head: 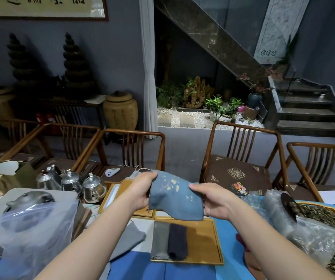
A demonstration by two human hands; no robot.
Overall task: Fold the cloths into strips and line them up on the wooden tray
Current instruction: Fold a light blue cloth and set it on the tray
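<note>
I hold a blue cloth (175, 196) with a pale blossom print in the air above the table. My left hand (141, 190) pinches its upper left corner and my right hand (213, 200) grips its right edge. Below it lies the wooden tray (205, 242). Two folded strips rest side by side in the tray's left half: a grey strip (159, 240) and a dark navy strip (177, 241). A loose grey cloth (129, 239) lies flat on the table to the left of the tray, partly under my left forearm.
Three small metal teapots (71, 182) stand at the back left. A dark clay piece under a clear plastic bag (31, 225) sits at left. A second wooden tray (126, 197) lies behind my left hand. Bags of dried tea (320, 229) crowd the right. Wooden chairs (241, 158) line the far side.
</note>
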